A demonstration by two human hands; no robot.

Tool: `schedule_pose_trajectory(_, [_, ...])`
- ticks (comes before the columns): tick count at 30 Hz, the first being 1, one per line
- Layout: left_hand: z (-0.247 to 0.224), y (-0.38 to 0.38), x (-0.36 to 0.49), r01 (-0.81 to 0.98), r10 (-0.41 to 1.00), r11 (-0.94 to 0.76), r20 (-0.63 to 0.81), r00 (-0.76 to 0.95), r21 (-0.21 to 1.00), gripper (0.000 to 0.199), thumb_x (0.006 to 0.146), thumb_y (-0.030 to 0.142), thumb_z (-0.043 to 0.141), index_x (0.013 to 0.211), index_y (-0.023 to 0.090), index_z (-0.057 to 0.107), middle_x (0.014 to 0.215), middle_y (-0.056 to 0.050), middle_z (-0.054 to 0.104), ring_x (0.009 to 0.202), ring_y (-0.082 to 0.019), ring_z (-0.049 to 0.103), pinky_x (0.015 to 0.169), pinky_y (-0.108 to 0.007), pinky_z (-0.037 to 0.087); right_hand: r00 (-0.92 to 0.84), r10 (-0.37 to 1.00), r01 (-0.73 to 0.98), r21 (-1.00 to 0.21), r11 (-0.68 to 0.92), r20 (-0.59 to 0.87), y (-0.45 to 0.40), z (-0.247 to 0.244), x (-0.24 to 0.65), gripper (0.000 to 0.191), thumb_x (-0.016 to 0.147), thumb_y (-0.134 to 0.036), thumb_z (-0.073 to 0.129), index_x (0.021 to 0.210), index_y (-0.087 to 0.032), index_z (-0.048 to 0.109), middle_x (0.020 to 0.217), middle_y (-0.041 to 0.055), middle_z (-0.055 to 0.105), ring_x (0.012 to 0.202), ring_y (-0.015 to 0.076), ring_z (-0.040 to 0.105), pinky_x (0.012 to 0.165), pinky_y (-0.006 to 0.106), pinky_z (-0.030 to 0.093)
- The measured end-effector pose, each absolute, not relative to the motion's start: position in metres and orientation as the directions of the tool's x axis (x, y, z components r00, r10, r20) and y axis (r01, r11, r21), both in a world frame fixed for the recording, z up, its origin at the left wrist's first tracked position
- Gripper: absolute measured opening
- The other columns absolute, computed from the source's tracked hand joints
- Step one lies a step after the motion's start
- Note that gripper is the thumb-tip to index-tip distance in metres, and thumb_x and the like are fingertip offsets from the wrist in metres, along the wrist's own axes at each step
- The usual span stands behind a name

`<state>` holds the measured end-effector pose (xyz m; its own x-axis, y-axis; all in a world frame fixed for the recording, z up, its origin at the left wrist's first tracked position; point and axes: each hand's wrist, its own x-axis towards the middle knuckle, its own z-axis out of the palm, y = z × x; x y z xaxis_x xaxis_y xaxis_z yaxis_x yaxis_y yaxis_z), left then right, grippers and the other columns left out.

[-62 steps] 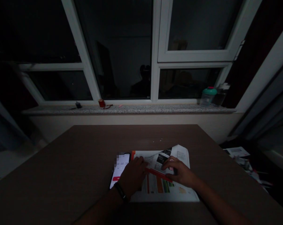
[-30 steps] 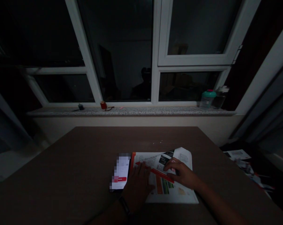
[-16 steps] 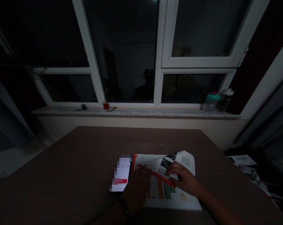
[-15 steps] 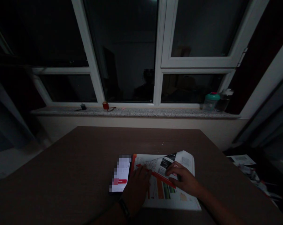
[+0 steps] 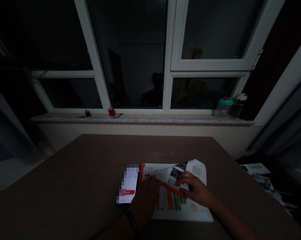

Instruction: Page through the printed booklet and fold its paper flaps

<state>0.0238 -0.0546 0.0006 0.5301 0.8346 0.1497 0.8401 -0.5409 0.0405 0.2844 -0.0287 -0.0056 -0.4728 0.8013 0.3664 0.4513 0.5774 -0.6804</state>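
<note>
A printed paper sheet with red edging lies on the brown table, its far right part folded over diagonally toward the near left. My left hand, with a dark band at the wrist, lies with fingers spread on the paper's left part, at the end of the fold. On the folded flap rests my right hand, its fingers apart and bent, fingertips touching the paper. Just left of my left hand is a phone with a lit screen, partly pixelated.
Behind the table runs a speckled windowsill with a green-lidded bottle, a clear bottle and a small red item. Papers lie in the dark area right of the table.
</note>
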Motion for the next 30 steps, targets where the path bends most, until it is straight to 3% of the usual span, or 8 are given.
schedule_pose_trajectory(18, [-0.004, -0.052, 0.024, 0.846, 0.839, -0.533, 0.144, 0.525, 0.018, 0.048, 0.09, 0.007, 0.051, 0.137, 0.017, 0.047, 0.143, -0.013, 0.047, 0.132, -0.032, 0.042, 0.106, -0.05, 0.04, -0.487, 0.804, 0.458, -0.684, 0.568, 0.341, -0.029, -0.003, 0.285, 0.02, 0.079, -0.014, 0.063, 0.094, -0.024, 0.07, 0.097, 0.0059, 0.067, 0.096, 0.0231, 0.059, 0.085, 0.038, 0.047])
schedule_pose_trajectory(24, [0.0, -0.054, 0.023, 0.82, 0.804, -0.572, 0.201, 0.56, 0.001, 0.038, 0.091, 0.011, 0.051, 0.13, 0.011, 0.053, 0.137, -0.016, 0.051, 0.13, -0.032, 0.043, 0.107, -0.049, 0.039, -0.481, 0.805, 0.459, -0.682, 0.569, 0.348, -0.03, 0.0, 0.284, 0.021, 0.078, -0.012, 0.063, 0.093, -0.024, 0.07, 0.096, 0.0047, 0.067, 0.094, 0.0219, 0.06, 0.082, 0.036, 0.047])
schedule_pose_trajectory(30, [0.009, -0.057, 0.022, 0.875, 0.868, -0.472, 0.23, 0.44, 0.109, 0.043, 0.086, 0.015, 0.06, 0.128, 0.018, 0.053, 0.133, -0.013, 0.052, 0.124, -0.032, 0.047, 0.1, -0.049, 0.043, -0.482, 0.802, 0.455, -0.682, 0.573, 0.353, -0.029, -0.001, 0.284, 0.02, 0.078, -0.012, 0.063, 0.093, -0.024, 0.07, 0.094, 0.0047, 0.067, 0.093, 0.022, 0.06, 0.082, 0.036, 0.048])
